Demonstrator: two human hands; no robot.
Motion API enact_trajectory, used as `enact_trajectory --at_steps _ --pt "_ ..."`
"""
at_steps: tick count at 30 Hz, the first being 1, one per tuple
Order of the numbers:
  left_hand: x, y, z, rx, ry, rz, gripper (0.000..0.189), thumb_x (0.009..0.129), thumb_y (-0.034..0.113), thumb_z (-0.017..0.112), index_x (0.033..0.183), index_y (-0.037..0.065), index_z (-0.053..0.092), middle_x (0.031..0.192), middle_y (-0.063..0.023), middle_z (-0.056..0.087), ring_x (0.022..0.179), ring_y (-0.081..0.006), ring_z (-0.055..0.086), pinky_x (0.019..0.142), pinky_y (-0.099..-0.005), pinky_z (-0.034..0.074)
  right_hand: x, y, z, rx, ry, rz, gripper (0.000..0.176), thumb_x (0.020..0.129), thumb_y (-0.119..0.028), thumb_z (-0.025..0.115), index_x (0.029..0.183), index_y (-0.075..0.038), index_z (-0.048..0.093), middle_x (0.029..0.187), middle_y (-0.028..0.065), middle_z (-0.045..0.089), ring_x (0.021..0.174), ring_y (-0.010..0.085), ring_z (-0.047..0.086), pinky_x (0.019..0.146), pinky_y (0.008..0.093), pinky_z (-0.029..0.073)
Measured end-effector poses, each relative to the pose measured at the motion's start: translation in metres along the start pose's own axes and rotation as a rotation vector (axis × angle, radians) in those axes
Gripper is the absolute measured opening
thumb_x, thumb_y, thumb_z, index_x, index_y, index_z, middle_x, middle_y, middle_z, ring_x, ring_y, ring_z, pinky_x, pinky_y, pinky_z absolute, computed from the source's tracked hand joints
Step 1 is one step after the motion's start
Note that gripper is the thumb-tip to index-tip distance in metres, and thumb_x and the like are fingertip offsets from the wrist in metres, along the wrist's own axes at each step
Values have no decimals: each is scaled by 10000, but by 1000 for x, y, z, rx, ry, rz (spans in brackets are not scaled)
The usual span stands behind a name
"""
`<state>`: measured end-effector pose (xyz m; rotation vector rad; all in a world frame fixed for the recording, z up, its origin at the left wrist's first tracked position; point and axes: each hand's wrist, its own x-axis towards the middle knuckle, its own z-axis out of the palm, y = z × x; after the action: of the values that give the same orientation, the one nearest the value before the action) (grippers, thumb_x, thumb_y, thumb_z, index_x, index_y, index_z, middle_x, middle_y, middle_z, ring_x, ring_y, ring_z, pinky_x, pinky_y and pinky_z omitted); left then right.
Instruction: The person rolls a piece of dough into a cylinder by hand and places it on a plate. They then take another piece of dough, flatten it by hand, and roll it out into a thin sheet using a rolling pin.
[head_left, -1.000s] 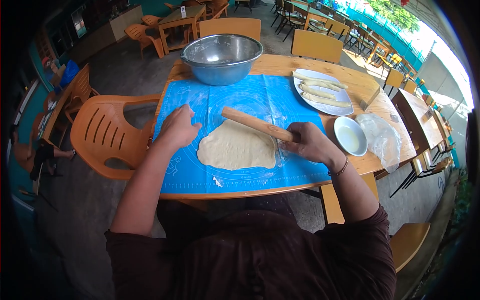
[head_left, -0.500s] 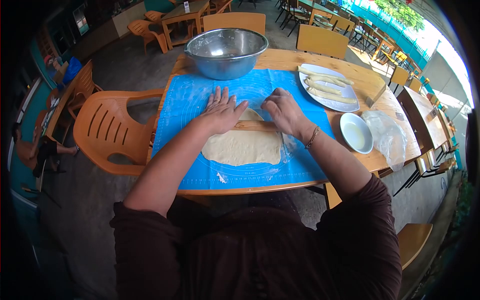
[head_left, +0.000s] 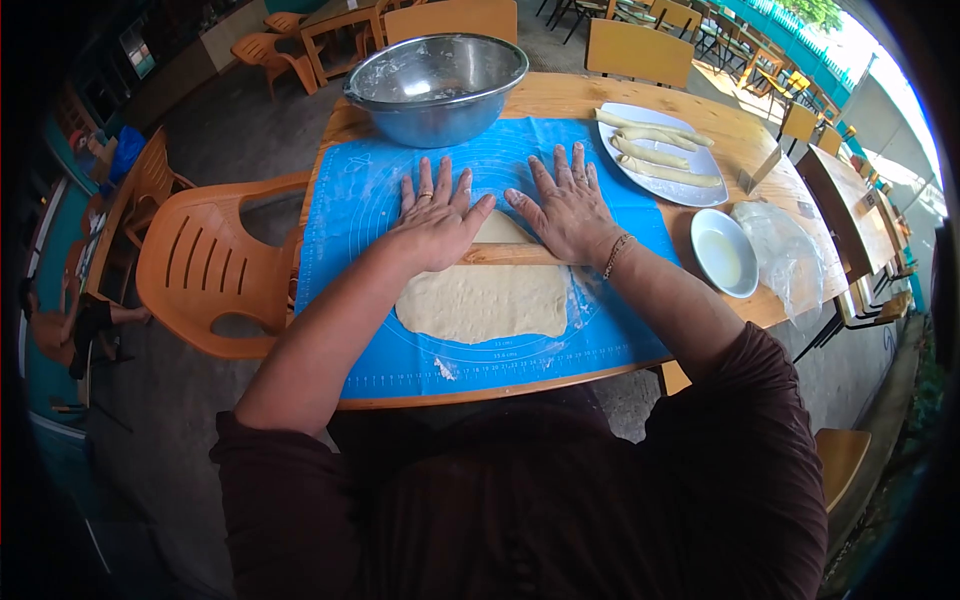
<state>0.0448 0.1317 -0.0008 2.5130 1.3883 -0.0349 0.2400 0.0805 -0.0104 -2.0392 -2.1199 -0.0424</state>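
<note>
A flattened sheet of pale dough (head_left: pixel 482 302) lies on a blue silicone mat (head_left: pixel 340 290) with printed rings and a ruler edge. Across the dough rests a wooden rolling pin (head_left: pixel 512 254). My left hand (head_left: pixel 438 222) presses flat over the pin's left end, fingers stretched forward. Over its right end lies my right hand (head_left: pixel 570 212), palm down with the fingers spread. Both pin ends are hidden under my palms. A narrower part of the dough shows beyond the pin, between my hands.
A steel mixing bowl (head_left: pixel 440 95) stands at the mat's far edge. To the right are a white plate (head_left: pixel 690 192) with several dough strips, a small white bowl (head_left: pixel 724 253) and a clear plastic bag (head_left: pixel 785 255). An orange chair (head_left: pixel 215 260) stands left; a person (head_left: pixel 75 310) sits farther off.
My right hand has gone from curled fingers to spread and flat over the pin. My left hand stays flat on the pin's left end. The view has shifted slightly.
</note>
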Motion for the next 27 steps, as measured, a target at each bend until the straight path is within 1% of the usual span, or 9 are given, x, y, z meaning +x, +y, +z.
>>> enact_trajectory --at_steps 1,3,7,9,13,22,24,25,27 --pt "-3 1 0 1 -4 4 777 980 601 102 1539 61 110 1594 -214 -21 1459 -391 -131 1171 -515 -83 -1 -1 -1 -11 -48 28 845 955 -666 180 1514 -35 227 1559 290 117 1459 443 0 1181 518 39" --pt "-11 5 -1 5 21 2 783 982 595 110 1537 43 87 1592 -219 -43 1453 -396 -157 1144 -564 -116 -3 -1 3 0 -54 39 851 953 -670 179 1517 -34 216 1560 291 103 1458 446 -7 1181 518 34" --pt "-24 8 2 73 31 -22 754 993 573 109 1538 54 73 1601 -185 -47 1460 -350 -165 1161 -539 -100 -13 -7 0 26 -112 70 859 952 -672 181 1521 -28 191 1562 296 71 1456 450 -28 1181 518 24" --pt "-31 6 5 35 87 50 783 988 585 123 1530 20 101 1591 -225 -22 1455 -397 -147 1119 -615 -125 -20 -10 -1 27 -119 75 860 952 -672 182 1521 -26 187 1563 295 63 1455 449 -34 1181 520 22" --pt "-44 6 9 69 116 76 775 994 572 136 1525 8 120 1588 -233 -5 1457 -398 -136 1117 -621 -122 -35 -16 -7 32 -122 72 859 954 -668 183 1522 -24 176 1565 294 47 1456 445 -47 1180 524 18" --pt "-84 10 16 37 169 135 746 1004 535 173 1517 -6 159 1579 -258 25 1460 -400 -123 1119 -619 -113 -70 -25 -7 21 18 12 837 970 -623 238 1492 30 238 1547 313 130 1454 459 10 1171 541 37" --pt "-95 12 16 86 182 156 669 1018 444 235 1513 -3 179 1585 -243 31 1463 -408 -96 1138 -594 -79 -79 -27 -7 7 25 -3 831 974 -606 256 1488 47 228 1543 317 138 1453 462 18 1170 545 43" --pt "-100 13 16 85 184 154 669 1018 444 235 1513 -3 179 1585 -243 31 1463 -408 -96 1138 -594 -79 -83 -29 -7 -5 33 -17 826 979 -588 274 1484 63 218 1539 321 146 1451 465 27 1169 548 49" --pt "-110 11 16 68 173 215 703 1011 454 255 1490 -59 201 1581 -254 40 1463 -418 -79 1142 -587 -71 -94 -32 -8 6 45 -29 819 982 -567 295 1479 78 206 1534 328 152 1450 469 35 1168 549 57"
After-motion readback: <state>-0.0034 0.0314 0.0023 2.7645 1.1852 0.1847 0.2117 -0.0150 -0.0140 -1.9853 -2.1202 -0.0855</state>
